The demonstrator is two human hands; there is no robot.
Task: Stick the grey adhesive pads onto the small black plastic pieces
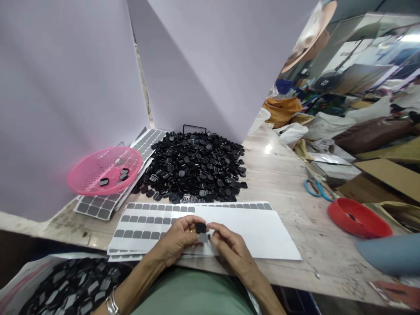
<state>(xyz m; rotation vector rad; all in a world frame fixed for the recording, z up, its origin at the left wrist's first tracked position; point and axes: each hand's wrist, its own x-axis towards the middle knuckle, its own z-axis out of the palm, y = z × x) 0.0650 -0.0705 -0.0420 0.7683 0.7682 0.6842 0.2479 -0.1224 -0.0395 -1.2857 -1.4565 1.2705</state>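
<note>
My left hand (177, 238) pinches a small black plastic piece (201, 228) at the table's near edge. My right hand (226, 245) meets it there, its fingertips closed on a small grey sticker (203, 238) just under the piece. Both hands hover over a white sheet (262, 227) that carries rows of grey stickers on its left part. Behind the sheet lies a big heap of black plastic pieces (193, 168).
A pink basket (105, 170) with a few black pieces stands at the left on more sticker sheets (98, 205). A bag of finished pieces (72, 284) sits by my lap. A red bowl (359, 217) and blue-handled scissors (316, 188) lie at the right. White panels wall the back.
</note>
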